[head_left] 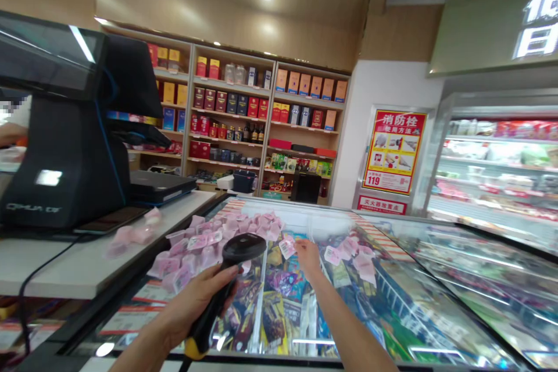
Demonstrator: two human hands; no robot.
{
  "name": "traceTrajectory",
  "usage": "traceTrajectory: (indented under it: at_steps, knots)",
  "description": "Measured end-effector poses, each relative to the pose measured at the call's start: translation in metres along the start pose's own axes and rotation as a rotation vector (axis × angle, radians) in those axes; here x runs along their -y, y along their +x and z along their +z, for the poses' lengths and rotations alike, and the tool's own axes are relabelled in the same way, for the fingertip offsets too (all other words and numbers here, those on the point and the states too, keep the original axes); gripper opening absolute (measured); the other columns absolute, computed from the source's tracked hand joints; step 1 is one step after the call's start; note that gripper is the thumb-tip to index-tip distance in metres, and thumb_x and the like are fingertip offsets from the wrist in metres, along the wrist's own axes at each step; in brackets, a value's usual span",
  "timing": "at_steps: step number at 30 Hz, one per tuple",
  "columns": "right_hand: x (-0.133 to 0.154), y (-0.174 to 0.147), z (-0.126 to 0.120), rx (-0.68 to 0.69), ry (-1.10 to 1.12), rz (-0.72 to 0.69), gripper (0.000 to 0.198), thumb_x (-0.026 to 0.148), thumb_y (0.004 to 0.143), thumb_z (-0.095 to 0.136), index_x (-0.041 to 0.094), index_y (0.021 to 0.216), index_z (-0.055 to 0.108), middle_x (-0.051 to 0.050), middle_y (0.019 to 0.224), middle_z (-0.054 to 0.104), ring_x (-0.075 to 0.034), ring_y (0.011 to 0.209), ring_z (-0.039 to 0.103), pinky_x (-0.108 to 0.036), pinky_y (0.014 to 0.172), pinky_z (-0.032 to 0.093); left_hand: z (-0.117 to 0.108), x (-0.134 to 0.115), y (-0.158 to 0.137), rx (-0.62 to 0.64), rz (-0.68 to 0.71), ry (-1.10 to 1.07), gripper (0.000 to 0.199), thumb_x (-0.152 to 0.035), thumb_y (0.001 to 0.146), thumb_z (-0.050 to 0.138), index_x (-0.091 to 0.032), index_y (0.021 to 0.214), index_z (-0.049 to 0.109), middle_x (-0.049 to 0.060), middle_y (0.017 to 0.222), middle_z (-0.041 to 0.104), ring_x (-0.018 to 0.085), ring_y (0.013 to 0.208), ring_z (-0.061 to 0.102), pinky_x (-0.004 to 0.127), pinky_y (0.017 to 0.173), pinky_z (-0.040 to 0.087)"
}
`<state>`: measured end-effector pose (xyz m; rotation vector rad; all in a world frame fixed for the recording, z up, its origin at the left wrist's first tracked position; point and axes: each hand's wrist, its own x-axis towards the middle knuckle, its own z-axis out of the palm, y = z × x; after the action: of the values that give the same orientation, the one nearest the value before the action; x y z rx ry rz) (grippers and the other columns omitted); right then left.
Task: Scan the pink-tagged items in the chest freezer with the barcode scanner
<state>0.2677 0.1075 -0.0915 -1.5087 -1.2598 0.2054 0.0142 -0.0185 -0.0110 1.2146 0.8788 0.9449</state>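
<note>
My left hand point(194, 296) is wrapped round the handle of a black and yellow barcode scanner point(244, 248), its head tilted towards the right. A small pink price tag point(288, 247) with a printed label is pinched in the fingertips of my right hand point(308, 257), just right of the scanner head. Both hands are above the glass top of a chest freezer point(305, 218). Left of the scanner lies a heap of pink price tags point(204, 241) on the glass. A smaller group of pink tags point(364, 264) lies to the right of my right hand.
A black checkout terminal point(65, 145) stands on a white counter point(56, 270) at left, with a few blurred pink tags point(131, 238). Packaged goods point(274, 314) show through the freezer glass. Shelves of boxes point(231, 102) stand behind; a lit display fridge point(497, 168) is at right.
</note>
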Motion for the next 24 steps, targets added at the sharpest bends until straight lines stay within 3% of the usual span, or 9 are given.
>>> traceTrajectory:
  at_steps: [7, 11, 17, 24]
  knots:
    - [-0.014, 0.005, -0.004, -0.016, 0.024, 0.064, 0.023, 0.027, 0.066, 0.045, 0.015, 0.069, 0.064, -0.003, 0.061, 0.064, -0.018, 0.063, 0.059, -0.025, 0.057, 0.042, 0.018, -0.001, 0.008, -0.013, -0.026, -0.01, 0.029, -0.042, 0.06, 0.059, -0.016, 0.066, 0.05, -0.003, 0.053, 0.053, 0.006, 0.041, 0.045, 0.018, 0.04, 0.034]
    - [-0.021, 0.007, -0.018, -0.044, -0.073, 0.087, 0.023, 0.024, 0.067, 0.044, 0.013, 0.071, 0.064, -0.007, 0.066, 0.065, -0.019, 0.065, 0.059, -0.025, 0.058, 0.041, 0.02, 0.001, 0.013, -0.022, -0.03, -0.017, 0.028, -0.042, 0.062, 0.059, -0.016, 0.071, 0.052, -0.003, 0.053, 0.053, 0.007, 0.042, 0.045, 0.017, 0.039, 0.034]
    - [-0.041, 0.012, -0.047, -0.162, -0.375, 0.145, 0.022, 0.021, 0.069, 0.043, 0.012, 0.073, 0.062, -0.01, 0.072, 0.065, -0.019, 0.068, 0.058, -0.025, 0.061, 0.038, 0.014, 0.0, 0.018, 0.016, -0.038, -0.029, 0.028, -0.042, 0.064, 0.058, -0.016, 0.071, 0.052, -0.003, 0.054, 0.054, 0.006, 0.043, 0.045, 0.017, 0.041, 0.036]
    - [-0.059, 0.017, -0.071, -0.219, -0.497, 0.127, 0.022, 0.019, 0.071, 0.04, 0.011, 0.075, 0.06, -0.011, 0.075, 0.062, -0.02, 0.071, 0.056, -0.027, 0.063, 0.036, -0.004, 0.001, 0.017, -0.034, -0.021, -0.024, 0.027, -0.042, 0.063, 0.058, -0.017, 0.067, 0.05, -0.003, 0.054, 0.054, 0.007, 0.043, 0.046, 0.018, 0.042, 0.036]
